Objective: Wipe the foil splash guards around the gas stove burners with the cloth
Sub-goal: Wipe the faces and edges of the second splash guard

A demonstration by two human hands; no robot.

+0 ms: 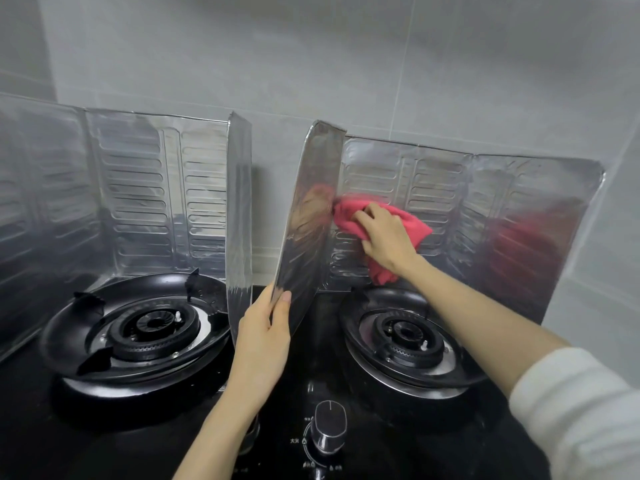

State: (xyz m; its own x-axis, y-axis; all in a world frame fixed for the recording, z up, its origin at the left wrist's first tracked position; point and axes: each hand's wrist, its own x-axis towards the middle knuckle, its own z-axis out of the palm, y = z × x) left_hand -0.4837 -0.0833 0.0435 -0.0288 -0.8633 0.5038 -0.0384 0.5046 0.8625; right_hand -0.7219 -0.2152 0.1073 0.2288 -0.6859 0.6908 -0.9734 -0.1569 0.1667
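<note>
A home kitchen: black two-burner gas stove [214, 393], grey wall tiles [346, 57], foil splash guards [138, 192].

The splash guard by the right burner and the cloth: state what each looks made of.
Splash guard: apparently thin aluminium foil sheet, shiny; it mirrors the cloth's pink, shows embossed slots and bent corners. Cloth: soft pink fabric, matte, bunched in folds, possibly microfibre.

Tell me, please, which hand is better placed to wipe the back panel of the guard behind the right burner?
The right hand: it already presses the pink cloth against that guard's back panel, while the left hand is busy gripping its side flap.
</note>
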